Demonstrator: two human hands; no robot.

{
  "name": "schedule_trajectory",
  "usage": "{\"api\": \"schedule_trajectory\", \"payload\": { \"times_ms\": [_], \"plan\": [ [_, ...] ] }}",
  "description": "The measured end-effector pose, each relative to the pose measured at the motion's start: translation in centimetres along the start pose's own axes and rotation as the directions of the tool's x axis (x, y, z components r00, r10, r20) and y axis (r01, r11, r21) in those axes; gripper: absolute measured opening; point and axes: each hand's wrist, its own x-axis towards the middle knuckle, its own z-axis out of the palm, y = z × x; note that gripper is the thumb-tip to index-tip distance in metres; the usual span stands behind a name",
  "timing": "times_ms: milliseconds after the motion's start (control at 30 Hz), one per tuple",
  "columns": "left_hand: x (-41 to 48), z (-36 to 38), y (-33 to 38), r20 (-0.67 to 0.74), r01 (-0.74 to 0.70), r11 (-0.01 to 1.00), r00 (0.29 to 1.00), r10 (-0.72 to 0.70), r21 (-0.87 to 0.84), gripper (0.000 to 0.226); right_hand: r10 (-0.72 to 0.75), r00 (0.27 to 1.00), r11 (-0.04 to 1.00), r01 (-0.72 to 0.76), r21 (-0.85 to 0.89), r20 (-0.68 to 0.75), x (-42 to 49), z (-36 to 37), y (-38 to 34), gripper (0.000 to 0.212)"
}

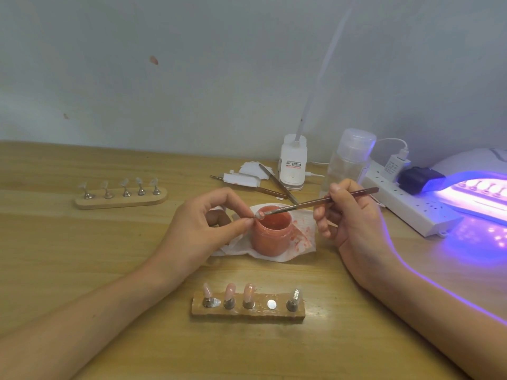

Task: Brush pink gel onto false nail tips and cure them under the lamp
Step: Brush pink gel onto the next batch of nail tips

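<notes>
On the near wooden holder (248,311) three pink-coated tips (230,290) stood and one place was empty; the far holder (120,200) carried five clear tips, and a row, I think, lay under the lit lamp (472,165). Fingers (241,223) of your left hand (197,229) pinched a nail tip (259,215) over the gel jar (271,231); your right hand (348,215) gripped the brush (315,202), its bristles touching that tip

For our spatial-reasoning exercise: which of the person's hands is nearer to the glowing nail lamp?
Right. The right hand, holding the brush, is left of the lamp; the left hand, pinching a nail tip, is farther left, beyond the pink jar.
</notes>
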Motion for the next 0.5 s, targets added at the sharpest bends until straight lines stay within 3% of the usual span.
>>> {"api": "schedule_trajectory", "payload": {
  "times_ms": [133, 233, 400, 500],
  "plan": [
    [0.0, 0.08, -0.03, 0.006, 0.004, 1.0, 1.0, -0.004, -0.019, 0.014, -0.021, 0.999, 1.0, 0.021, 0.011, -0.042, 0.02, -0.09, -0.04, 0.032],
    [0.02, -0.02, 0.02, 0.005, 0.003, 1.0, 1.0, -0.003, -0.012, 0.014, -0.063, 0.998, 0.998, 0.063, 0.001, 0.02, -0.11, 0.12, -0.11, 0.025],
    [0.1, -0.06, 0.07, 0.006, 0.002, 1.0, 1.0, -0.002, -0.009, 0.014, -0.064, 0.998, 0.998, 0.064, -0.004, -0.026, 0.08, -0.17, 0.17, 0.031],
    [-0.07, 0.02, 0.06, 0.002, 0.001, 1.0, 1.0, -0.001, -0.012, 0.014, -0.105, 0.994, 0.994, 0.105, 0.0, 0.026, 0.06, -0.03, 0.13, 0.025]
  ]
}}
